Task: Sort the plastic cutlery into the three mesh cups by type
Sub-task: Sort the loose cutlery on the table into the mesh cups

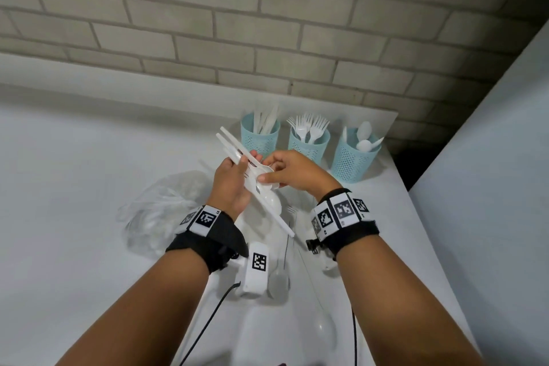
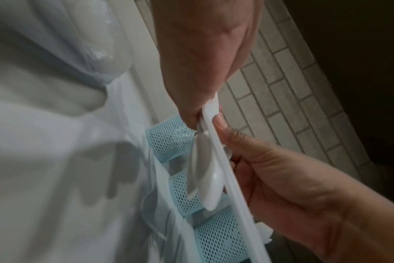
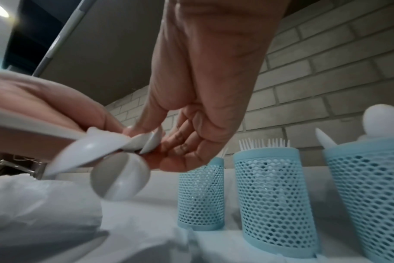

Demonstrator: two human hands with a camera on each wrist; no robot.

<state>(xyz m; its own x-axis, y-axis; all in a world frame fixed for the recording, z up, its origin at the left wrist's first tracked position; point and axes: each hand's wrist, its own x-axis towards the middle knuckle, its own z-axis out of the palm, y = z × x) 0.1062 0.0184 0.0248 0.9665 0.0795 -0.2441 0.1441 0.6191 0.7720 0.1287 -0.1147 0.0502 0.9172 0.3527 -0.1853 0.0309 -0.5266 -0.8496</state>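
Observation:
Over the middle of the white table (image 1: 74,172), my left hand (image 1: 248,159) grips a bundle of white plastic spoons (image 1: 230,141), handles pointing up and to the left. My right hand (image 1: 264,171) pinches one spoon bowl (image 3: 151,140) in that bundle between thumb and forefinger. In the left wrist view the spoon bowls (image 2: 205,169) hang below my left fingers (image 2: 191,110). Three blue mesh cups stand behind the hands. The left cup (image 1: 261,144) holds knives, the middle cup (image 1: 309,150) forks, and the right cup (image 1: 350,162) spoons.
A clear plastic bag (image 1: 157,214) with more cutlery lies left of my left wrist. A loose fork (image 1: 291,212) and a spoon (image 1: 279,279) lie on the table between my forearms. A brick wall (image 1: 267,24) backs the table, whose edge runs past the right cup.

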